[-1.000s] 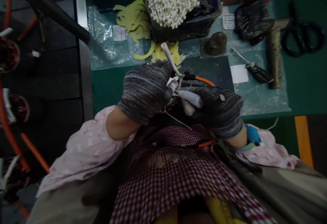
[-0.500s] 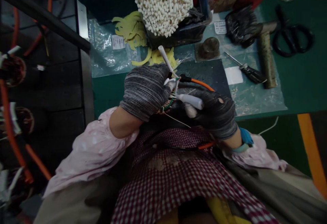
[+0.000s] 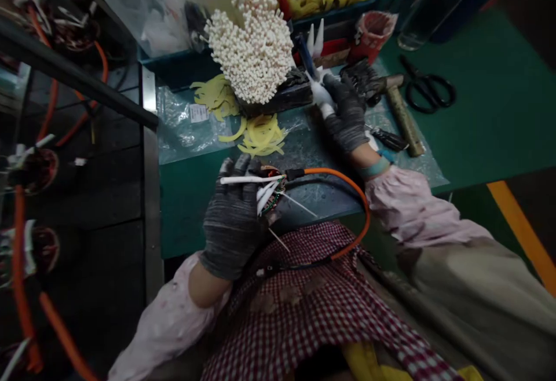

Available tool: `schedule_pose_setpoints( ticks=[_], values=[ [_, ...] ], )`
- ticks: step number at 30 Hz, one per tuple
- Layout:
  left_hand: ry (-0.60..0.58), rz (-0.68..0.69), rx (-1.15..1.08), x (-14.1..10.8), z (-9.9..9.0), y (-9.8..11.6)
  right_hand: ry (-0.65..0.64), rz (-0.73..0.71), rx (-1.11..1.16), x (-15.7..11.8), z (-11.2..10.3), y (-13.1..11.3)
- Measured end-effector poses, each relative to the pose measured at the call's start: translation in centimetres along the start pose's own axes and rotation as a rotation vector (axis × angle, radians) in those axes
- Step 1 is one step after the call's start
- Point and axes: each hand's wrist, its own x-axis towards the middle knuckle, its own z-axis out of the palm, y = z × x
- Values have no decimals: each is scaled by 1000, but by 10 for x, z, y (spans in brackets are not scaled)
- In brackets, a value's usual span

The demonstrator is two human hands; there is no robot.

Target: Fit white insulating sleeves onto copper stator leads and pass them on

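Orange-sheathed cable (image 3: 334, 173), stripped end held in the left hand (image 3: 232, 224): black collar (image 3: 294, 173) just right of the grey knit glove (image 3: 230, 236), thin coloured wires (image 3: 273, 191) fanned at the fingers. Long white plastic tube (image 3: 247, 179) lies across the fingertips, which are curled closed on the bundle. Cable body loops right, then down over the red-and-white checked apron (image 3: 304, 294) on the lap.

Right hand (image 3: 347, 116), also gloved, well apart, up by the dark tray edge (image 3: 278, 100); fingers grip a white plastic piece (image 3: 322, 94).

Around: heap of white plastic plugs (image 3: 249, 45); yellow rubber strips (image 3: 260, 142) on clear plastic bag (image 3: 178, 129); wooden-handled hammer (image 3: 402, 113), black scissors (image 3: 428, 92), black-handled screwdriver (image 3: 384, 139) on green workbench (image 3: 486, 114).
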Motion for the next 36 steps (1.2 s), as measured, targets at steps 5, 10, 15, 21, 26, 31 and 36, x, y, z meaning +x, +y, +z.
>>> schedule_pose_setpoints(
  ticks=[5, 10, 15, 21, 26, 31, 36],
  values=[
    [59, -57, 11, -3, 9, -4, -59, 0, -153, -28, -42, 0],
    [32, -111, -14, -1, 7, -2, -132, 76, -472, -71, -85, 36],
    [33, -114, 18, -1, 6, 1, -40, 171, -458, -99, -122, 14],
    [-10, -155, -5, -3, 4, 1, -481, -427, -108, -134, -139, -70],
    [-65, -201, -31, 3, 1, 5, -573, -496, -345, -138, -86, -99],
    [-55, -214, -20, 8, 0, 9, -535, -597, -407, -146, -82, -105],
    [-79, -207, -33, 10, -1, 10, -617, -540, -385, -143, -88, -124]
  ],
)
